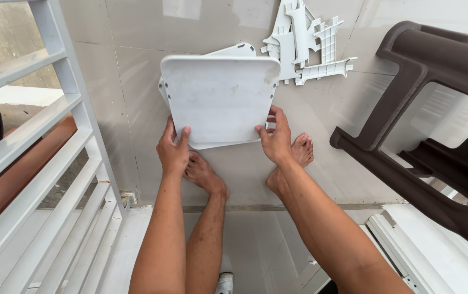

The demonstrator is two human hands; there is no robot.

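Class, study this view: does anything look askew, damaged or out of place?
Yes. The brown plastic chair lies tipped on its side on the tiled floor. Loose white plastic parts sit jumbled beyond the white panel both hands hold.

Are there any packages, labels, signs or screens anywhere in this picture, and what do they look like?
None in view: no package, label, sign or screen.
The left hand and right hand hold a plain white square panel, unmarked.
White plastic parts lie on the tiled floor, also unmarked.
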